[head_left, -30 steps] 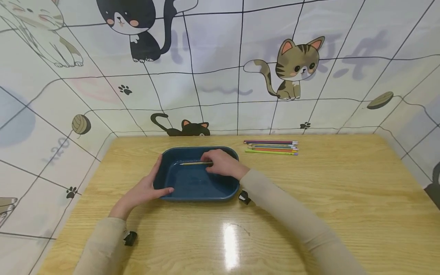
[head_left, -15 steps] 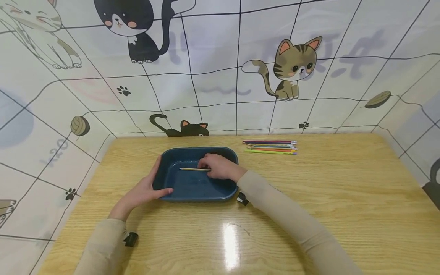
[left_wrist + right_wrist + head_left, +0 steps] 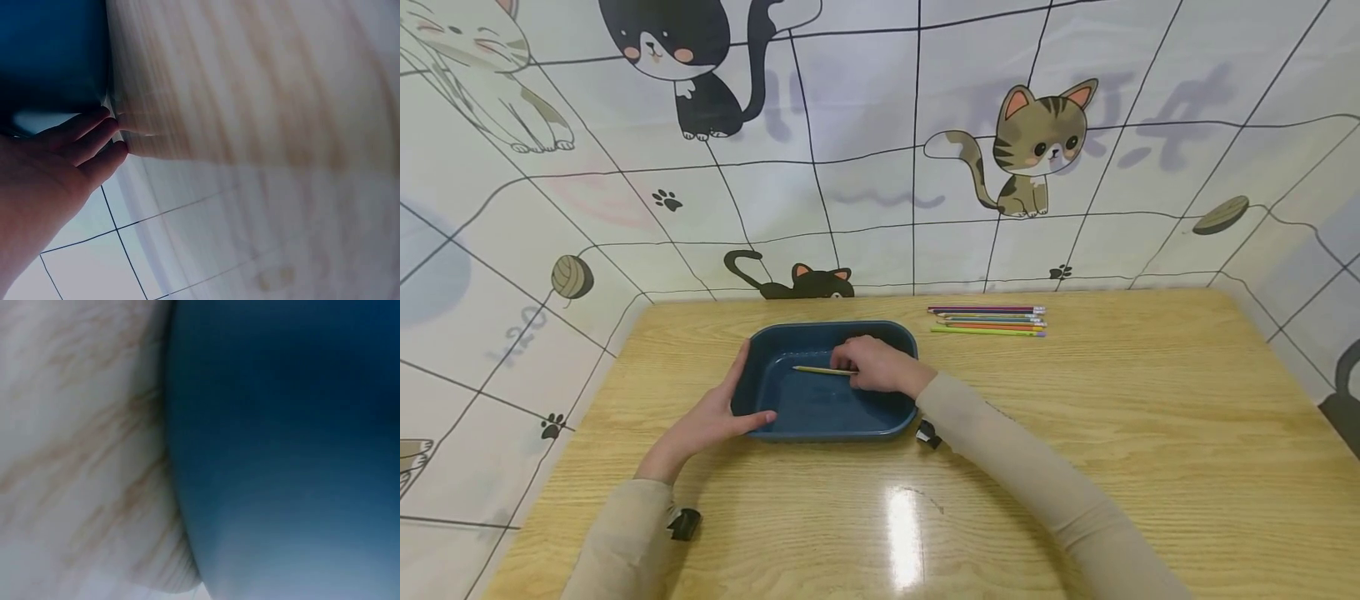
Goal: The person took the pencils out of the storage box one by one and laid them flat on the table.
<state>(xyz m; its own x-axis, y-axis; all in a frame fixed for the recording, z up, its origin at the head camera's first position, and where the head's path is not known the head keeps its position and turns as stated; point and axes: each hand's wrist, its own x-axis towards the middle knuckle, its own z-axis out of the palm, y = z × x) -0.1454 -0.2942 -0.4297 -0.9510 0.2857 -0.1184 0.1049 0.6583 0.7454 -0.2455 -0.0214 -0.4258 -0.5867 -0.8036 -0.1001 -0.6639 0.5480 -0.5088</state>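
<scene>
In the head view a deep blue tray (image 3: 827, 412) with rounded corners sits on the wooden table. My left hand (image 3: 700, 425) holds its front left corner, thumb over the rim. Its fingers (image 3: 103, 165) lie against the outer wall in the left wrist view. Inside the tray, my right hand (image 3: 880, 365) pinches a yellowish pencil (image 3: 822, 370), whose point faces left. That pencil lies low, near the tray floor; its right end is hidden by the hand. Only the tray's outer wall (image 3: 281, 456) and the table show in the right wrist view.
Several coloured pencils (image 3: 988, 321) lie side by side behind and right of the tray. A cloth printed with cats (image 3: 1041, 150) hangs along the table's back and left edges. The wooden table top (image 3: 1112, 400) extends to the right.
My right hand has come slightly nearer with the pencil, away from the tray's back wall, and the pencil has tilted a little. The left hand stays on the tray.
</scene>
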